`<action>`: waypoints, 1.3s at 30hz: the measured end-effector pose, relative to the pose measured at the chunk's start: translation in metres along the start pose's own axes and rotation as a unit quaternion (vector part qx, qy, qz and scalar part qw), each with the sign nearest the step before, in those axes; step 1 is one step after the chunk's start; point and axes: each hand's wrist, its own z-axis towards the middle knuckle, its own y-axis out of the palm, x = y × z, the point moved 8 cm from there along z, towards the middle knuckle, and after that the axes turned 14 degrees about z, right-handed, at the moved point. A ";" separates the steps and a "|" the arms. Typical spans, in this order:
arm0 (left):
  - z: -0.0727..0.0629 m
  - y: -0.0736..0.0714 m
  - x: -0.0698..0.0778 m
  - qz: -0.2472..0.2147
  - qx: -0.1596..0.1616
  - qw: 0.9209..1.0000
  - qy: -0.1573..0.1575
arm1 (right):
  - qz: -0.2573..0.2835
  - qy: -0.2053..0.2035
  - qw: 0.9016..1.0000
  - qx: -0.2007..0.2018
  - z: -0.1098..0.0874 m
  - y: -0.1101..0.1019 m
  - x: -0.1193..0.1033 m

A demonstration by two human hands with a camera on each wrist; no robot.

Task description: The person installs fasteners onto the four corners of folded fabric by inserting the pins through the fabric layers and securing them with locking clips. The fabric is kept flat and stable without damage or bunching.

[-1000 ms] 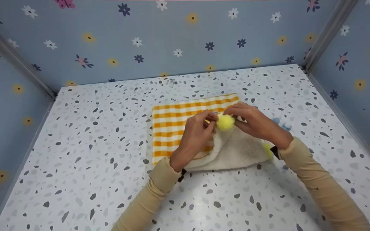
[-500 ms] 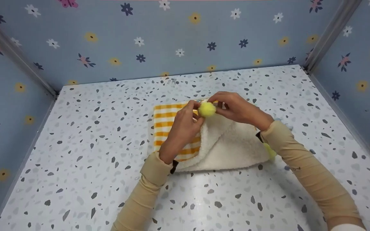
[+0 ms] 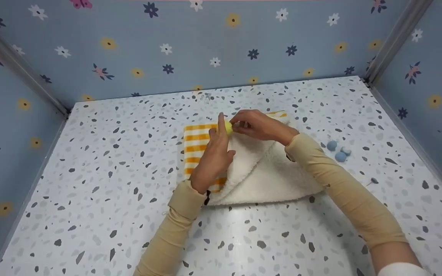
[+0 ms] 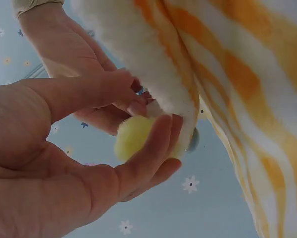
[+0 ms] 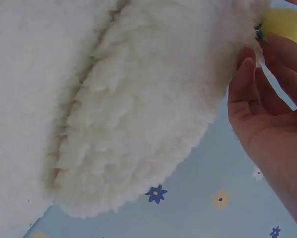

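A fleece-lined cloth (image 3: 271, 172) with a yellow-and-white checked side (image 3: 198, 147) lies on the table, one flap folded over to the left, fleece up. At the flap's corner is a yellow pom-pom (image 4: 133, 136). My left hand (image 3: 215, 153) is at the pom-pom's left, index finger straight, thumb held apart; in the left wrist view its fingertips touch the pom-pom. With thumb and fingers my right hand (image 5: 267, 94) pinches the fleece corner right beside the pom-pom. A small round teal piece (image 4: 193, 140) shows behind the cloth's edge.
Blue balls (image 3: 340, 156) lie on the speckled table (image 3: 102, 191) to the right of the cloth. Nearer the right forearm is a small dark-headed pin-like piece (image 3: 373, 181). Flowered blue panels (image 3: 205, 38) wall the table at the back and sides.
Both hands have moved left and slightly back with the pom-pom corner, folding the flap further over the checked side. The left index finger has straightened and its thumb has moved away from the pom-pom.
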 end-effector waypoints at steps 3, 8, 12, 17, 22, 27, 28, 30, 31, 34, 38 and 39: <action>-0.002 0.004 0.001 0.021 -0.007 1.000 -0.001 | -0.005 -0.008 1.000 -0.012 0.005 0.006 0.006; -0.004 0.012 0.004 0.043 -0.016 0.999 0.011 | 0.001 0.004 0.999 -0.033 0.007 0.016 0.017; -0.005 0.014 0.008 0.066 0.007 0.997 0.029 | 0.016 0.019 0.999 -0.047 0.005 0.022 0.022; -0.002 0.010 0.005 0.140 0.047 0.989 0.009 | 0.024 0.020 0.998 -0.059 0.000 0.024 0.020; -0.003 0.006 0.003 0.168 0.063 0.983 -0.029 | 0.023 0.027 0.997 -0.068 -0.010 0.021 0.012; -0.009 0.001 0.019 0.201 0.116 0.973 0.003 | 0.013 0.007 0.999 -0.051 -0.027 0.011 -0.004; -0.010 0.002 0.023 0.208 0.124 0.970 0.011 | 0.011 0.002 0.999 -0.045 -0.031 0.008 -0.007; -0.013 0.004 0.031 0.223 0.134 0.965 0.021 | 0.009 -0.005 0.999 -0.035 -0.039 0.005 -0.011; -0.014 0.006 0.035 0.231 0.138 0.963 0.025 | 0.008 -0.009 0.999 -0.031 -0.043 0.003 -0.012; -0.018 0.012 0.047 0.258 0.155 0.953 0.036 | 0.008 -0.019 1.000 -0.022 -0.055 0.000 -0.014; -0.025 0.022 0.063 0.291 0.182 0.937 0.062 | 0.002 -0.023 1.000 -0.007 -0.072 -0.003 -0.013; -0.027 0.024 0.067 0.298 0.188 0.933 0.067 | 0.002 -0.022 1.000 -0.002 -0.077 -0.004 -0.013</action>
